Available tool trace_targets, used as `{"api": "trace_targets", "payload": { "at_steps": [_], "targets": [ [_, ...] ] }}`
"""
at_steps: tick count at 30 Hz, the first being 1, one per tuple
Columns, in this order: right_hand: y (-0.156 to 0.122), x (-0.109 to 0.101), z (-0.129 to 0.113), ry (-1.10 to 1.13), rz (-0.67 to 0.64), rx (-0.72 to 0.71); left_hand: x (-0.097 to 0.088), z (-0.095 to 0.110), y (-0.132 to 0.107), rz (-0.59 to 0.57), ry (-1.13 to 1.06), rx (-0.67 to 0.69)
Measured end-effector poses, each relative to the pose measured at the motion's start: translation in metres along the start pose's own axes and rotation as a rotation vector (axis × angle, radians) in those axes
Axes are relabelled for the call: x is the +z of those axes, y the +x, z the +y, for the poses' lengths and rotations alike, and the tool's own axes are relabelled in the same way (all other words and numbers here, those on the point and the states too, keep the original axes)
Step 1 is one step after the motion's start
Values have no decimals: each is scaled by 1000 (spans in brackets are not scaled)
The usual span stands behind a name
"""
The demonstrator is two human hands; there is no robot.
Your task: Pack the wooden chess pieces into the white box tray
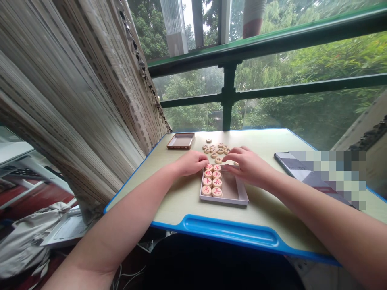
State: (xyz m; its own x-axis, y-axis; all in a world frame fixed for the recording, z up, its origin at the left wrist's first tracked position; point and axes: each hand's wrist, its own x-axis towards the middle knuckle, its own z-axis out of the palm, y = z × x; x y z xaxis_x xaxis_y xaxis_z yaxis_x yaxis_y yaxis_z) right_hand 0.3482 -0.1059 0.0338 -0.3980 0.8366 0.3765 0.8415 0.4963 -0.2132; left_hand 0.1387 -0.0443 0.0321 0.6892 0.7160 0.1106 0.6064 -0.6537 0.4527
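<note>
A shallow white box [224, 200] holds two columns of round wooden Chinese chess pieces [217, 183] with red characters, along its left side. At the box's far left corner is my left hand [193, 162], fingers curled and thumb against them by the end piece. Whether a piece is between those fingertips is hidden. My right hand [248, 166] reaches over the box's far right part, its fingers apart and slightly bent. Its fingertips are close to a loose piece [218, 160] just beyond the box. Several dark-marked pieces [214, 155] lie in a loose group farther back.
A brown-edged box lid [181, 141] lies at the table's back left. On the right is a phone [284, 159], partly covered by a pixelated patch. The pale table [169, 201] has a blue rim with a molded groove [231, 230]. Curtains hang left; windows stand behind.
</note>
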Motion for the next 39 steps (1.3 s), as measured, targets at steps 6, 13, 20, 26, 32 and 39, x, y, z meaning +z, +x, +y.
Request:
{"api": "trace_targets", "payload": {
  "at_steps": [6, 13, 20, 26, 32, 39],
  "targets": [
    [0, 1, -1, -47, -145, 46, -1, 3, 0, 5, 13, -25],
    [-2, -4, -10, -91, -205, 45, -5, 6, -2, 17, 2, -46],
    [-4, -3, -11, -30, -220, 42, -3, 4, -2, 36, 64, -32],
    [2, 2, 2, 0, -27, 115, -1, -10, 5, 341, 217, -4],
    [12, 17, 30, -176, -61, 553, 13, -31, 17, 217, 198, -79],
    [13, 28, 33, -178, -209, 516, 24, -41, 32, 148, 142, -221]
  ]
}}
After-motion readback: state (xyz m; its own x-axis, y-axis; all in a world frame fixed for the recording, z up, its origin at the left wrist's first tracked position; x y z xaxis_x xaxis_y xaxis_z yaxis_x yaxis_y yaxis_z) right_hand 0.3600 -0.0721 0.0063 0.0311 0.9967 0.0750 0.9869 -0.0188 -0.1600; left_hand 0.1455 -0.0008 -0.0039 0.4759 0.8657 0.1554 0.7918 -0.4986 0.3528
